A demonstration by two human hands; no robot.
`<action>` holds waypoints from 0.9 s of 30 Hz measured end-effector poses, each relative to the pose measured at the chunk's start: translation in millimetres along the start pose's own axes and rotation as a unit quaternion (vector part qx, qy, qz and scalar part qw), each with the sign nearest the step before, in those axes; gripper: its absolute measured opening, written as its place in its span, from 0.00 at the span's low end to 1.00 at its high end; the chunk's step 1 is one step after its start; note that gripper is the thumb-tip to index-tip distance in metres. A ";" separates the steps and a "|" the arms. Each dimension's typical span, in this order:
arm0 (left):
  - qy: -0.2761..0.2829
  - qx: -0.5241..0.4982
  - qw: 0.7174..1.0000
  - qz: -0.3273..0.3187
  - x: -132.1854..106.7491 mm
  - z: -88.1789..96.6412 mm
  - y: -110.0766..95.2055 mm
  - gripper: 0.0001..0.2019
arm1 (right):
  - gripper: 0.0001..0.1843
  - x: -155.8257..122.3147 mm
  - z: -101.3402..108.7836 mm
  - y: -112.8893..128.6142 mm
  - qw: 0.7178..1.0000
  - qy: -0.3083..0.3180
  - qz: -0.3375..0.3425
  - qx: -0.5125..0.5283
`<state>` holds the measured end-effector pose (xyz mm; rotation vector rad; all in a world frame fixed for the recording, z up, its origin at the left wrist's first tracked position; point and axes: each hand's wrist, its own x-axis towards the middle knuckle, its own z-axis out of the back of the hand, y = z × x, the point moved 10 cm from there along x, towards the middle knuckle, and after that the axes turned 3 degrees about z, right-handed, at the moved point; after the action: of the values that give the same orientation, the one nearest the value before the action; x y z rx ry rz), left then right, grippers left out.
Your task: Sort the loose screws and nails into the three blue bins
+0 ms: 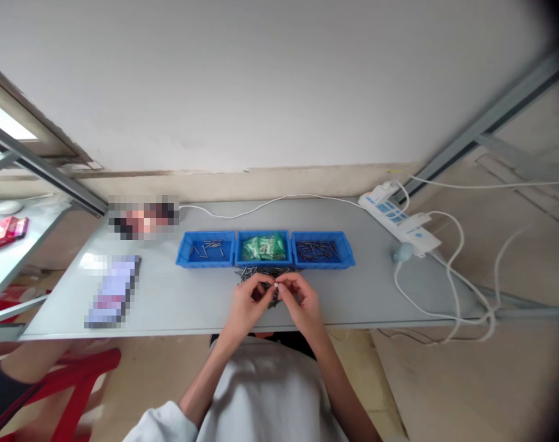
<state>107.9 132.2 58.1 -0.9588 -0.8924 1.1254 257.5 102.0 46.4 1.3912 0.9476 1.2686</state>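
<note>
My left hand (250, 299) and my right hand (302, 298) meet over the table's front middle, fingertips pinched together on a small pale part (276, 285). They hover over a loose heap of dark metal pins (261, 273). Behind the heap stand three blue trays in a row: the left tray (183, 256) holds a few pins, the middle tray (239, 240) holds green plastic pieces, and the right tray (348, 253) holds many dark pins.
A white power strip (399, 221) with cables lies at the table's back right. A blurred phone-like object (113, 291) lies at the left. The grey table (375, 294) has a red stool (81, 374) beside it, and another table stands at far left.
</note>
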 end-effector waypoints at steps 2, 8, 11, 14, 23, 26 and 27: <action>0.000 0.001 1.000 0.003 0.2 -0.1 0.0 0.06 | 0.07 0.0 0.8 0.5 1.000 -0.003 0.001 -0.002; -0.007 0.006 1.000 0.004 0.6 1.2 2.2 0.06 | 0.07 1.1 -1.0 5.0 1.000 0.003 0.003 -0.009; -0.012 0.010 1.000 0.005 0.4 2.1 4.5 0.07 | 0.07 1.6 -1.8 6.2 1.000 0.004 0.006 -0.011; -0.014 0.014 1.000 0.003 0.0 2.6 4.2 0.06 | 0.07 1.6 -1.7 5.5 1.000 0.005 0.006 -0.015; -0.020 0.019 1.000 -0.002 0.4 5.2 2.1 0.06 | 0.11 3.1 -2.6 11.3 0.999 0.009 0.002 -0.032; -0.011 0.016 1.000 -0.004 0.1 3.7 1.3 0.06 | 0.10 2.2 -2.9 10.3 0.999 0.009 0.001 -0.037; -0.009 0.015 1.000 -0.006 0.0 3.3 0.7 0.06 | 0.09 1.2 -3.2 9.7 0.999 0.008 0.002 -0.038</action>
<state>104.7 132.8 58.6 -0.9201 -0.8921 1.1360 253.9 101.7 56.0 1.3271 0.8991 1.3076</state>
